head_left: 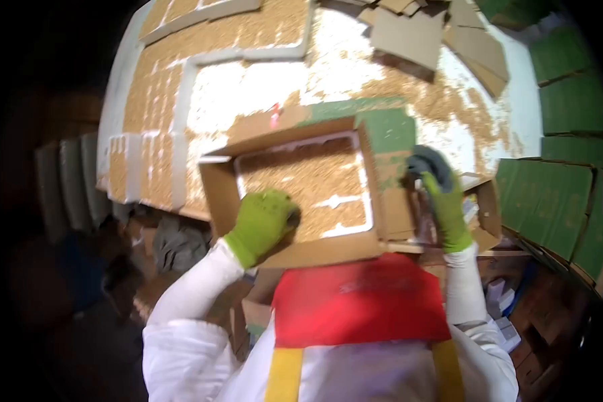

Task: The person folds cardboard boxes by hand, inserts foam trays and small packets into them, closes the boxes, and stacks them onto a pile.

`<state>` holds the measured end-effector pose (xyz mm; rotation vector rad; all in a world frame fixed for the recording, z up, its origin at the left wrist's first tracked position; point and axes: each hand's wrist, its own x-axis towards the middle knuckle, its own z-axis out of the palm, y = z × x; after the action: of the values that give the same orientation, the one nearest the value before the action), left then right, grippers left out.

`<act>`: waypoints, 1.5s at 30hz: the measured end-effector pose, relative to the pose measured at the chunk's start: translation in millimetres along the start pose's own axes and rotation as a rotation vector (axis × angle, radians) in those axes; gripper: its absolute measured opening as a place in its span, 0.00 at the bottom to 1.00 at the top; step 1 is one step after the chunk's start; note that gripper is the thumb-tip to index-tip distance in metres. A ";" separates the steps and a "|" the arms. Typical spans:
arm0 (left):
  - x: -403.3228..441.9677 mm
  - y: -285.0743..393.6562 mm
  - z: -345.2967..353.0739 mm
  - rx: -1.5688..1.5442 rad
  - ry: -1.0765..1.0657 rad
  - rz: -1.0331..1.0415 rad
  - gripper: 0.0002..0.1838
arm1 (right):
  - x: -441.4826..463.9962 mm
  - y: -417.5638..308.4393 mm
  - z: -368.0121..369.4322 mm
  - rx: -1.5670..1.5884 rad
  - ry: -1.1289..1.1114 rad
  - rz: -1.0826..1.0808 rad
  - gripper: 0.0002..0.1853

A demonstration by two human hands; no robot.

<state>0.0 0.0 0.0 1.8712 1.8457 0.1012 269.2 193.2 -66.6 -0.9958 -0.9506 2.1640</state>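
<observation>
An open cardboard box (331, 251) stands at the near edge of the white table, holding a white tray filled with tan crumbly material (315, 181). My left hand (264, 221), in a green glove, is inside the box at its near left corner, fingers curled over the tray; what they hold, if anything, is hidden. To the right of the box, my right hand (435, 191), in a green and grey glove, is bent over the box's right flap area beside a small cardboard box (489, 208). Its fingertips are blurred.
More filled trays (151, 100) line the table's left and back. Cardboard pieces (409, 33) are piled at the back right, with loose tan material (442, 100) before them. Green cartons (549, 201) stand at the right. A small red item (275, 115) lies behind the box.
</observation>
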 end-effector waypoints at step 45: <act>159.1 72.1 -130.3 0.271 0.526 0.373 0.24 | -58.2 2.1 -144.3 -1.776 0.727 0.178 0.21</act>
<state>26.6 194.0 95.6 2.5543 1.8711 0.5413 417.5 202.2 -112.8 -2.3210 -2.2993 0.3256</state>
